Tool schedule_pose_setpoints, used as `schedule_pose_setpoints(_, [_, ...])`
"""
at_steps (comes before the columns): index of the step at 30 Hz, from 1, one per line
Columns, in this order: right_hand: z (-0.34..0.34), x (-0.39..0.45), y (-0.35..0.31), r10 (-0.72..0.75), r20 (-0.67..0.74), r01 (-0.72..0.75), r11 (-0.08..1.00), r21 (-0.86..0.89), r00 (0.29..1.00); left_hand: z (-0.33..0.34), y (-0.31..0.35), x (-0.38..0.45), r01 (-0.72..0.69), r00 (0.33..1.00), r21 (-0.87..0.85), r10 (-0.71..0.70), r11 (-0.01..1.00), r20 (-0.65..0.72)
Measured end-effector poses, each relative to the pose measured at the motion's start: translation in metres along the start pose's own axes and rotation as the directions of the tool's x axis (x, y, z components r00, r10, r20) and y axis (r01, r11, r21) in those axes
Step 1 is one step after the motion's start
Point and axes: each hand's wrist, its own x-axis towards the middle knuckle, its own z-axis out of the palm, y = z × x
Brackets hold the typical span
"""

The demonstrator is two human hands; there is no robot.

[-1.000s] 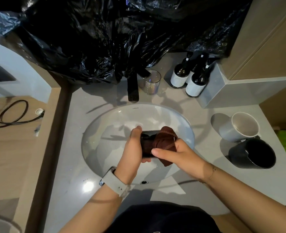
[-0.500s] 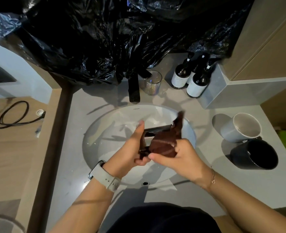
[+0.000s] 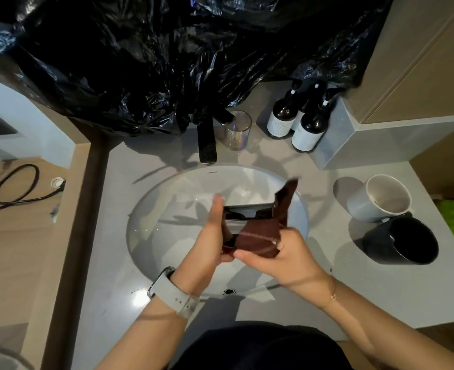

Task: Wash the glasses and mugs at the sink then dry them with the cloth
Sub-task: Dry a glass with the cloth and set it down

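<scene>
Center frame, over the sink (image 3: 151, 236): my left hand (image 3: 210, 236) grips the dark glass (image 3: 243, 213), thumb up its left side. My right hand (image 3: 282, 252) pinches the brown cloth (image 3: 260, 236) against its right side.

cloth (image 3: 260, 236): dark reddish-brown, one pale stripe
mugs: one grey (image 3: 378, 200), one black (image 3: 404, 240)
bottles (image 3: 307, 130): dark brown, white labels
sink (image 3: 167, 209): white
counter (image 3: 327, 295): grey
bag (image 3: 154, 54): glossy black
watch strap (image 3: 174, 296): white

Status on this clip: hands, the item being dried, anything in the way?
Left hand grips dark glass over sink. Right hand holds brown cloth against it. Two mugs on counter, apart. Nothing blocking.
</scene>
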Motion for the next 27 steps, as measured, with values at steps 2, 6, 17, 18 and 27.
schedule_pose_setpoints(2, [0.007, -0.003, 0.004, -0.052, -0.036, 0.051, 0.997, -0.052, 0.998, 0.002, 0.002, -0.002, -0.031, 0.999, 0.005, 0.031, 1.000, -0.029])
schedule_pose_setpoints(6, [-0.009, 0.010, -0.003, 0.275, 0.075, -0.283, 0.882, 0.377, 0.958, -0.001, -0.016, -0.004, -0.512, 0.792, 0.416, 0.601, 0.751, -0.109])
schedule_pose_setpoints(17, [0.001, 0.005, -0.009, -0.039, -0.025, 0.039, 0.999, -0.002, 0.999, 0.005, 0.004, -0.006, -0.125, 0.976, 0.019, 0.126, 0.992, -0.178])
schedule_pose_setpoints(18, [-0.001, 0.008, -0.014, 0.083, 0.021, -0.086, 0.973, 0.215, 0.996, 0.007, -0.003, -0.006, -0.284, 0.928, 0.098, 0.299, 0.954, -0.222])
schedule_pose_setpoints(27, [0.004, -0.003, -0.003, -0.135, -0.029, 0.117, 0.930, -0.349, 0.990, -0.007, -0.004, -0.009, -0.042, 0.998, -0.111, 0.046, 0.993, 0.032])
